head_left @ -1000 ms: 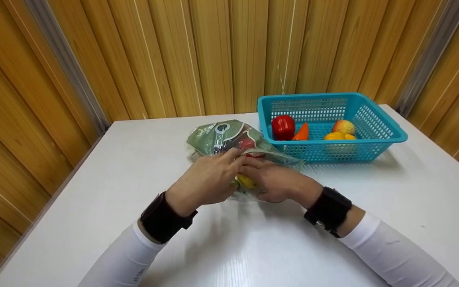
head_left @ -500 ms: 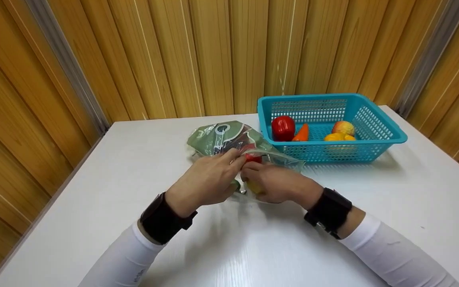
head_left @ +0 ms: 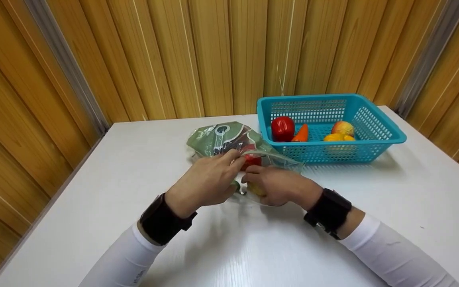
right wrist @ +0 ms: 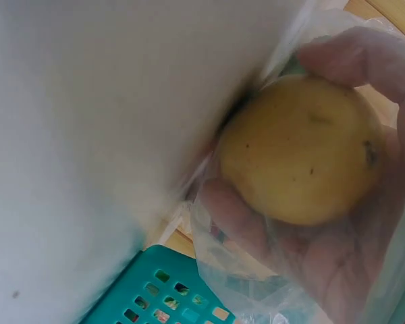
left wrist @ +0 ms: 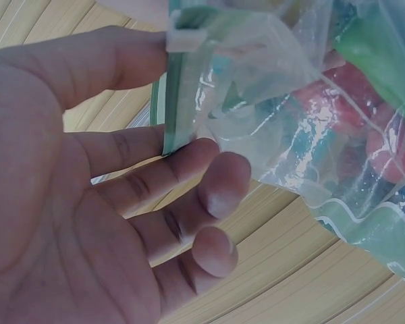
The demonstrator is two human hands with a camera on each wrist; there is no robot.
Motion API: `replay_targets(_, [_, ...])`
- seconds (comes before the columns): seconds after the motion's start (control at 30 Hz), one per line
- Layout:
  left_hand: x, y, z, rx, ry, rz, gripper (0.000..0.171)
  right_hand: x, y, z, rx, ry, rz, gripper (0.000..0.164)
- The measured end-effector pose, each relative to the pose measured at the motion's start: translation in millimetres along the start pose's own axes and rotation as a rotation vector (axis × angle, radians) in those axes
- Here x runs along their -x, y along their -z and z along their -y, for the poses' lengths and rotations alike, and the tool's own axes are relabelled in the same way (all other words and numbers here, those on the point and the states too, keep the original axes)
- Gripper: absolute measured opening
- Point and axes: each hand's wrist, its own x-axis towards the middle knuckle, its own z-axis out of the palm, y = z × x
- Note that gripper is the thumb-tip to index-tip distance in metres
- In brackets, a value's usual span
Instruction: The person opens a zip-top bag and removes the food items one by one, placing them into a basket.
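Note:
A clear zip-lock bag [head_left: 229,137] with a green print lies on the table, its mouth towards me. My left hand [head_left: 209,177] pinches the bag's zip edge [left wrist: 179,88] between thumb and index finger, the other fingers loosely bent. Reaching in at the mouth, my right hand [head_left: 279,183] grips a yellow potato [right wrist: 300,152], with fingers and thumb curled round it. Bag film shows around that hand in the right wrist view. A red item [head_left: 251,161] is in the bag beyond my fingers. A small dark green piece [head_left: 236,185] shows beside my left hand.
A teal plastic basket [head_left: 333,142] stands at the back right, close to the bag. In it are a red bell pepper [head_left: 283,128], a carrot [head_left: 302,133], a peach-like fruit [head_left: 343,128] and a yellow item [head_left: 335,137]. A wood-patterned wall [head_left: 173,59] borders the white table [head_left: 134,147].
My right hand has drawn slightly right and towards me, its fingers curling round the potato. More of the red item now shows. My left hand stays on the bag's edge.

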Motion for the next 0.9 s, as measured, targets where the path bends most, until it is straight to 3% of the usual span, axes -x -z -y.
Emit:
replay_targets(0.47, [-0.2, -1.0, 0.1, 0.007, -0.007, -0.027, 0.050, 4.8, 8.8, 3.0, -0.052, 0.168, -0.019, 0.044])
replay_targets(0.9, [-1.0, -2.6, 1.3, 0.003, -0.005, -0.027, 0.047, 14.6, 33.6, 2.4, -0.097, 0.144, -0.026, 0.052])
